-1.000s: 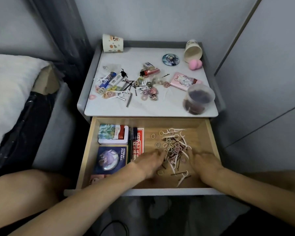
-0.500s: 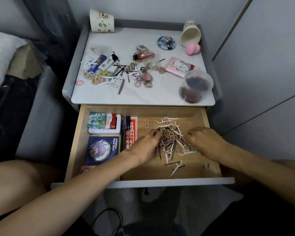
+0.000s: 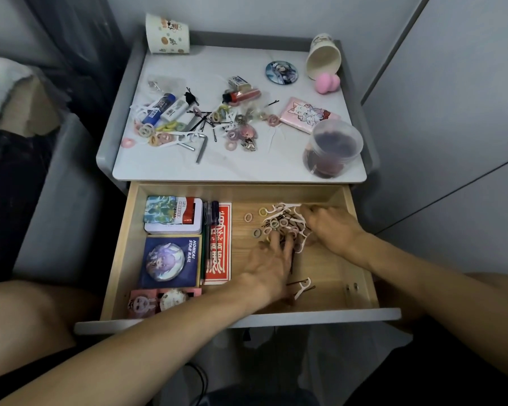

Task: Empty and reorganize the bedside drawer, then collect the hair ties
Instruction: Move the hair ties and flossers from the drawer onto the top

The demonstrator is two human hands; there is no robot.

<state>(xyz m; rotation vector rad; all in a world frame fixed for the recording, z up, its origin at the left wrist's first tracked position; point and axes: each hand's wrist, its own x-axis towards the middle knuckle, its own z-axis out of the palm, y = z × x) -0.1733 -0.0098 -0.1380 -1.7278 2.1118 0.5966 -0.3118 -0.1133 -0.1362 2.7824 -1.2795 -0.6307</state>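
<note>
In the pulled-out drawer [image 3: 320, 316], right half, hair ties [image 3: 276, 223] lie heaped with floss picks [image 3: 302, 288] near the back wall. Left hand [image 3: 272, 268] presses the heap, fingers spread flat. Right hand [image 3: 330, 230] curls at the heap's right edge; whether it grips anything cannot be told. Bare wood shows toward the front-right corner; boxes [image 3: 173, 227] pack the left half.

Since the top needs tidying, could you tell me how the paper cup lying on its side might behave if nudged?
The paper cup lies on its side, so it would probably roll, in a curve since it tapers. The pink sponge by its mouth may stop it. It looks empty and thin-walled, so likely light and easily crushed.
</note>
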